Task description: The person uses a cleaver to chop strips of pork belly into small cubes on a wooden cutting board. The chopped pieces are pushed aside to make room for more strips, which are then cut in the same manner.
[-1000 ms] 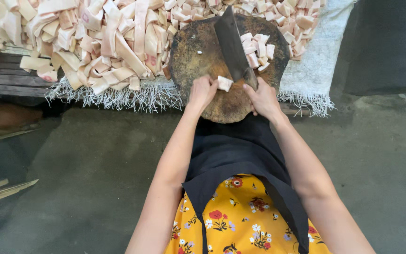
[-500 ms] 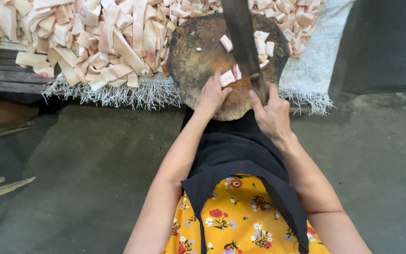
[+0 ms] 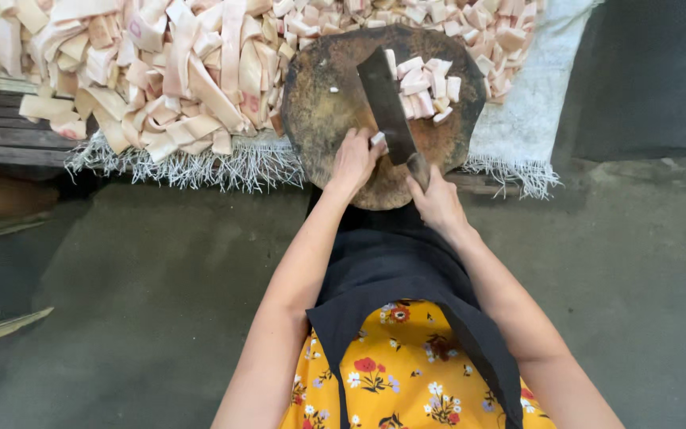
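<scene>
The right hand is wrapped tight around the handle of a big cleaver, whose blade lies on the round chopping block. The left hand pinches a small pale strip just beside the blade. At two o'clock on the block sits a little pile of cut cubes. A big heap of long strips at ten o'clock looks uncut, so I think much is left. The heaps run off the top edge.

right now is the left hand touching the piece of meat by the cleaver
Touching. The head view shows the left hand with its fingertips pressed on the small pale piece of meat, right beside the cleaver blade on the round board.
</scene>
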